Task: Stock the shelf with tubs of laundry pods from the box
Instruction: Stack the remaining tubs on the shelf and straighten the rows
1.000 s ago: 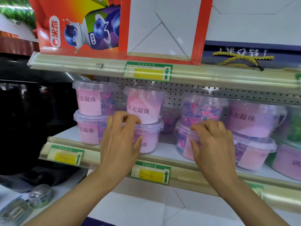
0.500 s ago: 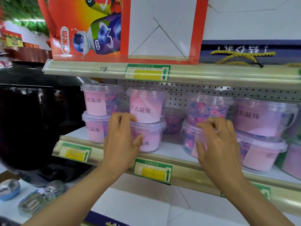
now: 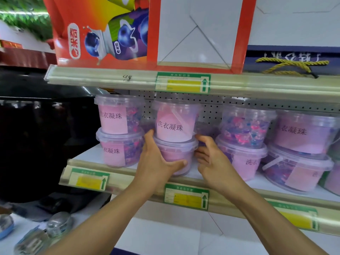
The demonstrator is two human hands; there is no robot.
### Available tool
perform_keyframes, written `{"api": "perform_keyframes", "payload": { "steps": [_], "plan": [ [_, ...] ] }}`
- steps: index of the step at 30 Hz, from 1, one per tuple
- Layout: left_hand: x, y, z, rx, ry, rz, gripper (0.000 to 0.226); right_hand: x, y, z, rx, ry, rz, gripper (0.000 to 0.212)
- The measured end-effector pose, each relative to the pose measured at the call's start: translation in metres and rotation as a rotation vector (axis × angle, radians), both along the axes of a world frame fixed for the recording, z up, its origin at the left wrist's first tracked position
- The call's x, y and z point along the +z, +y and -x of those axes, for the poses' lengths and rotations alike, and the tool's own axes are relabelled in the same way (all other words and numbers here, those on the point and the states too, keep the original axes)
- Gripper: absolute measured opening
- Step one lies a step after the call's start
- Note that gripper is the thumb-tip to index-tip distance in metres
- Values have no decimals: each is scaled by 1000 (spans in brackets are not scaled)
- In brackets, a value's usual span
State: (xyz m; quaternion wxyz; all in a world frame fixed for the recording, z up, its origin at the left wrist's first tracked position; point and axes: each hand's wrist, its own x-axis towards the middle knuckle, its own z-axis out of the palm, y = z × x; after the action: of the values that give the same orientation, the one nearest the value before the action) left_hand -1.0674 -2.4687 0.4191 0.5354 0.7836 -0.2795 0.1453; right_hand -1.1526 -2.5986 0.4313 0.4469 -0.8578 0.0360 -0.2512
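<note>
The left hand [image 3: 156, 162] grasps the lower clear plastic tub of pink laundry pods [image 3: 174, 155] in the second stack on the cream metal shelf [image 3: 128, 177], thumb across its front; the right hand [image 3: 211, 162] hovers just beside it, fingers loosely curled, holding nothing. The tub stands upright, lid up, with another labelled tub [image 3: 174, 122] stacked on it.

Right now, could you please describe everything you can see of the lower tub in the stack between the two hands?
The lower tub is clear plastic with a snap-on lid, pink inside. It stands upright near the shelf front edge, carrying another tub labelled in Chinese. The left hand grips its left side, thumb across the front; the right hand sits at its right side, contact unclear.
</note>
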Motion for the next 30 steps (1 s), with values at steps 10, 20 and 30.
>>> {"api": "perform_keyframes", "payload": {
  "steps": [10, 20, 30],
  "plan": [
    [20, -10, 23, 74, -24, 131, 94, 11, 6, 23, -111, -108, 62, 74],
    [14, 26, 48, 150, 15, 181, 86, 24, -18, 20, -152, 9, 131, 50],
    [15, 64, 61, 218, -21, 191, 87, 43, -19, -77, -326, 210, 675, 40]
  ]
}}
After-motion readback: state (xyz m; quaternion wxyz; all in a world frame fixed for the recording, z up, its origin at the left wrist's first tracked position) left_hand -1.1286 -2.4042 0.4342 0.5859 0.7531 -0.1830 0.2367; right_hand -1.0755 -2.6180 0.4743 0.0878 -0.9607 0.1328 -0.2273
